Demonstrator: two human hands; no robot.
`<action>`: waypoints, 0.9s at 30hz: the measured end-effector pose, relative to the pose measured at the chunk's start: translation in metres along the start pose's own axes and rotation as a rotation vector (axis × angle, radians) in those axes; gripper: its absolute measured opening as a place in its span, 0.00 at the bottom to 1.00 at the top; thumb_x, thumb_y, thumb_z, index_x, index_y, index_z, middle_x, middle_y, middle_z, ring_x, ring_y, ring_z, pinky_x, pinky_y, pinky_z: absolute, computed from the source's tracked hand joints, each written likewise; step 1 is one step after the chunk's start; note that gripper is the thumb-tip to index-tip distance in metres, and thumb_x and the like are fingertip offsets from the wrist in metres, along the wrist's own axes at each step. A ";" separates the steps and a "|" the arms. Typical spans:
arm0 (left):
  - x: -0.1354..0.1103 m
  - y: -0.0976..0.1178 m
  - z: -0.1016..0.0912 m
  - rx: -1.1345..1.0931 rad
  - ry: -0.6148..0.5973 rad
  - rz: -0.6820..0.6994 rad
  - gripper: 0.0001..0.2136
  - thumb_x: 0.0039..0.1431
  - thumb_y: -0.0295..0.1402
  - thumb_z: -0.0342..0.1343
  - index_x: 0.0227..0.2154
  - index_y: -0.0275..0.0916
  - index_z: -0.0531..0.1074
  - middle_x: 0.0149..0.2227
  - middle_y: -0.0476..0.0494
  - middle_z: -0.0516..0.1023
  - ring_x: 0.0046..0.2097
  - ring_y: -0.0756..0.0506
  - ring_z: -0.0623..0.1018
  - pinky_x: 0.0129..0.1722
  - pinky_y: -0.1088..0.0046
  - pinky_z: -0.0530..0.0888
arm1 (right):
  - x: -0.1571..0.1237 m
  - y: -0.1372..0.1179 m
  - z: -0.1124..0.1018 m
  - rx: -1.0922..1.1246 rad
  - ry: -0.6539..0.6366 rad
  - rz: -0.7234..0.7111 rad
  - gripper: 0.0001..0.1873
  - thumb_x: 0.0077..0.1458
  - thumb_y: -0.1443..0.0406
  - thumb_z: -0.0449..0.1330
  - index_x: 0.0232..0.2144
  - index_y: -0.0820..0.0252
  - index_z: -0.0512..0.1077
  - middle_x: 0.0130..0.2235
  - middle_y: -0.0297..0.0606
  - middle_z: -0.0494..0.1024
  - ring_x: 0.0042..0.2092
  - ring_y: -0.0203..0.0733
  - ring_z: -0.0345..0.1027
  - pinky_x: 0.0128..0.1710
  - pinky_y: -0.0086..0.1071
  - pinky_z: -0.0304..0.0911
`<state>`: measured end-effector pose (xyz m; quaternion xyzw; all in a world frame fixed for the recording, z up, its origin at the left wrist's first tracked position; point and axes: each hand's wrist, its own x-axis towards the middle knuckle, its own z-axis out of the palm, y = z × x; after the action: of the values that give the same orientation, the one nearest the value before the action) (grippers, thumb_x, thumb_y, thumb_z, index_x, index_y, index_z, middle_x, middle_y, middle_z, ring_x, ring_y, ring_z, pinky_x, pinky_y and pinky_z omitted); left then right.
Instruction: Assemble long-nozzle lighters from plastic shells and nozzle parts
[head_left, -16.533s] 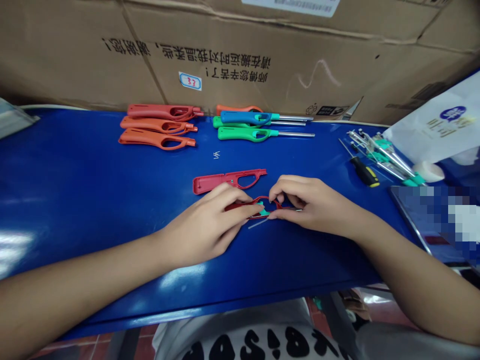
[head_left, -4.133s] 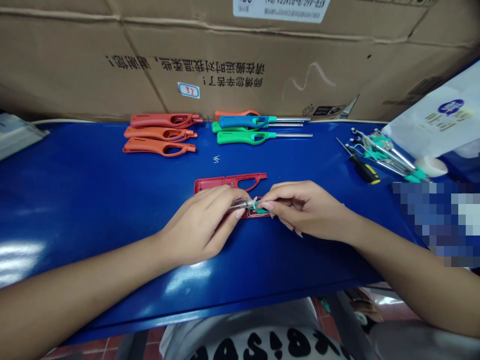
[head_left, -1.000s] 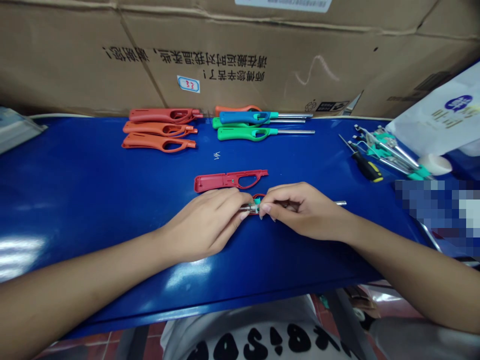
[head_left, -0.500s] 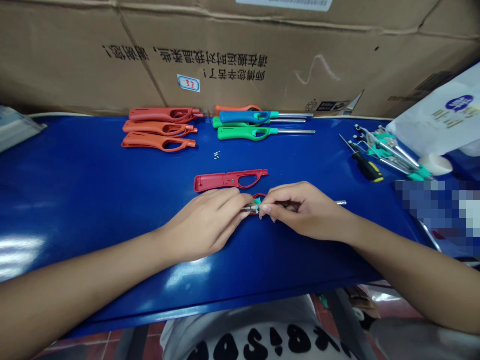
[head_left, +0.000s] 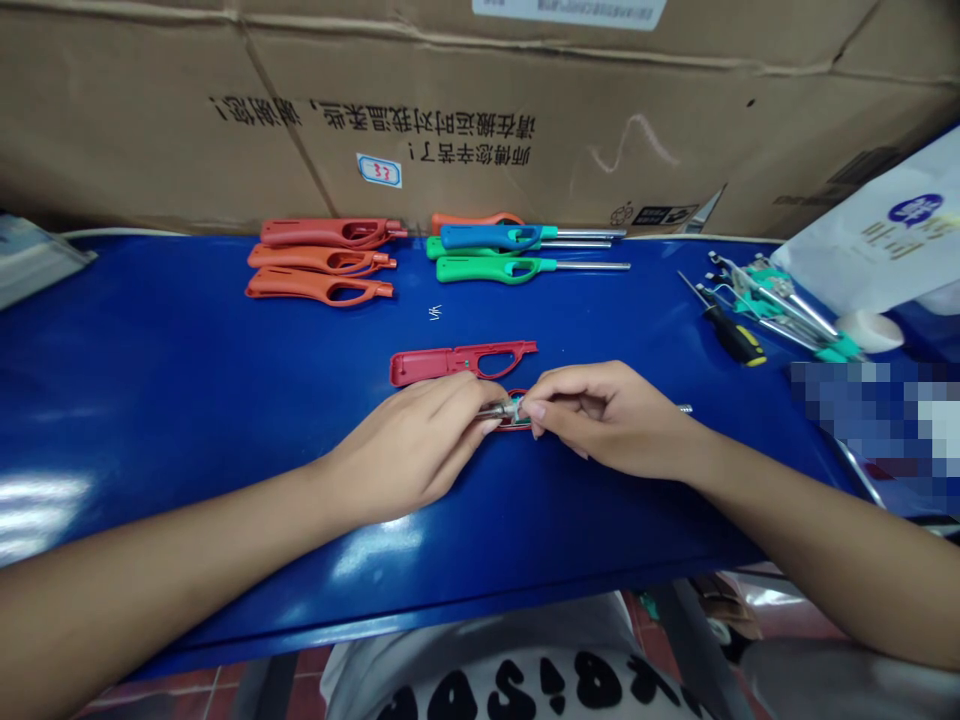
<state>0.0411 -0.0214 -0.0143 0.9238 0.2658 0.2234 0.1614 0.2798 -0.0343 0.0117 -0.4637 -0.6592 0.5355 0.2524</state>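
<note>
A red lighter shell (head_left: pixel 517 423) lies flat near the middle of the blue tabletop (head_left: pixel 187 380), and the two hands hide most of it. One metal tube part (head_left: pixel 511 408) with a bit of teal on it sits in the shell. It lies long-ways from left to right, and its thin silver tip pokes out to the right, past the right hand (head_left: pixel 611 420). The left hand (head_left: pixel 416 450) rests on the tabletop, and its fingers (head_left: pixel 480 415) are pinched shut on the left end of the tube part. The right hand's fingers (head_left: pixel 534 408) are pinched shut on the same part, and the two sets of fingertips almost touch. Just behind the hands lies one more red half shell (head_left: pixel 461 360), open side up, lying the same way. Farther back on the left are three orange shells (head_left: pixel 319 260) in a neat row. Beside them are four whole lighters (head_left: pixel 491 250): one blue, two green and one orange, with their metal tubes pointing right. On the right side lies one screwdriver (head_left: pixel 731 338) with a black and yellow handle. Near it is a small pile of spare tube parts (head_left: pixel 780 305), too tangled to count. Past them is one white roll (head_left: pixel 870 330) and one white bag (head_left: pixel 885 240). A big cardboard box (head_left: pixel 450 90) stands along the back edge.
</note>
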 end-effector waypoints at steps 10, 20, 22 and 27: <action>-0.001 -0.001 0.001 -0.063 0.000 -0.041 0.07 0.73 0.29 0.47 0.50 0.37 0.65 0.47 0.41 0.77 0.47 0.45 0.79 0.46 0.68 0.76 | 0.000 0.001 0.000 0.038 0.032 0.042 0.11 0.59 0.59 0.63 0.35 0.62 0.75 0.19 0.25 0.65 0.19 0.28 0.55 0.18 0.26 0.47; 0.000 0.000 0.001 -0.048 -0.001 -0.039 0.06 0.73 0.30 0.46 0.49 0.37 0.65 0.46 0.41 0.78 0.45 0.44 0.80 0.44 0.67 0.76 | 0.003 0.002 0.002 0.142 0.058 0.074 0.11 0.57 0.58 0.65 0.34 0.62 0.77 0.25 0.31 0.75 0.20 0.27 0.57 0.17 0.26 0.49; 0.000 0.000 0.001 -0.020 0.005 -0.023 0.07 0.73 0.30 0.46 0.49 0.37 0.65 0.45 0.41 0.79 0.45 0.43 0.80 0.43 0.67 0.77 | 0.004 0.002 0.002 0.140 0.067 0.059 0.11 0.56 0.59 0.65 0.33 0.62 0.78 0.28 0.33 0.77 0.21 0.27 0.58 0.18 0.26 0.50; 0.000 0.000 0.002 0.021 0.015 -0.006 0.07 0.73 0.30 0.45 0.48 0.36 0.66 0.45 0.39 0.80 0.44 0.42 0.81 0.40 0.66 0.77 | 0.003 0.002 0.002 0.124 0.070 0.104 0.11 0.56 0.58 0.65 0.33 0.61 0.79 0.27 0.34 0.78 0.21 0.28 0.58 0.18 0.26 0.50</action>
<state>0.0418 -0.0216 -0.0162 0.9229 0.2722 0.2269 0.1506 0.2775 -0.0326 0.0086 -0.4991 -0.5906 0.5712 0.2752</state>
